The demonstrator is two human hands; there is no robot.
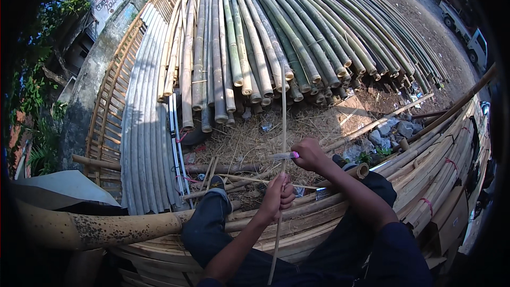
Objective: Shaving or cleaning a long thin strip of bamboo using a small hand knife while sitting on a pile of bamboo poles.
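Note:
My left hand [276, 197] is closed around a long, thin bamboo strip [283, 122]. The strip runs upright between my legs, its lower part passing over my lap and its upper part reaching the ends of the stacked poles. In my right hand [311, 154] is a knife with a pink handle [294, 155]. Its pale blade [278, 156] points left and lies across the strip, a little above my left fist. Whether the edge bites into the strip I cannot tell.
A big stack of bamboo poles [234, 69] fans out ahead. Corrugated sheets [146, 127] and a bamboo lattice [106, 111] stand at the left. Bundles of split bamboo [425, 180] lie at the right. A thick bamboo pole [106, 229] crosses the near left. Rocks [390, 130] and straw litter the ground.

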